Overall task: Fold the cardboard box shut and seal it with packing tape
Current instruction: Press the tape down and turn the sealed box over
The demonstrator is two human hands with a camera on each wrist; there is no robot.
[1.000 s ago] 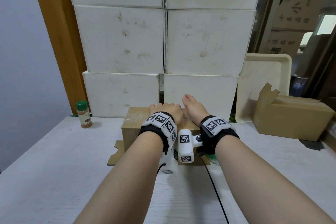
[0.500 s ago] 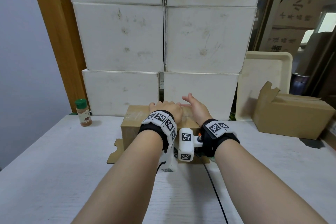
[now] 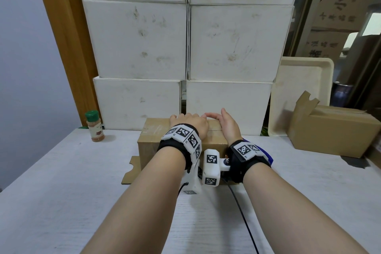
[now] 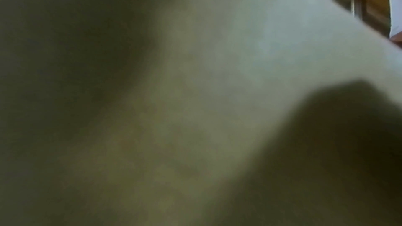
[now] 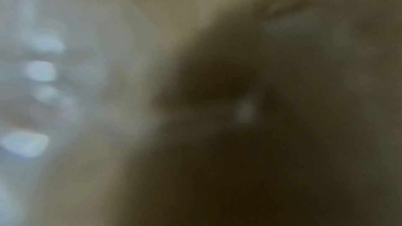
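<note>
A brown cardboard box (image 3: 152, 140) stands on the white table (image 3: 61, 192) in front of me, its top flaps folded down. A shiny strip of tape shows on the left of its top. One loose flap (image 3: 132, 171) lies flat on the table at its near left corner. My left hand (image 3: 189, 125) lies palm down on the top, fingers reaching the far edge. My right hand (image 3: 225, 125) stands on its edge on the right part of the top, fingers straight and pointing left, thumb up. Both wrist views are dark and blurred. No tape roll is visible.
Stacked white boxes (image 3: 140, 43) form a wall right behind the box. A green-capped spice bottle (image 3: 94, 127) stands at the left. A second cardboard box (image 3: 334, 132) and a leaning cream tray (image 3: 303, 88) are at the right. A black cable (image 3: 245, 218) runs between my forearms.
My right hand has turned from palm down onto its edge and shifted slightly right on the box top. My left hand has stayed on the top.
</note>
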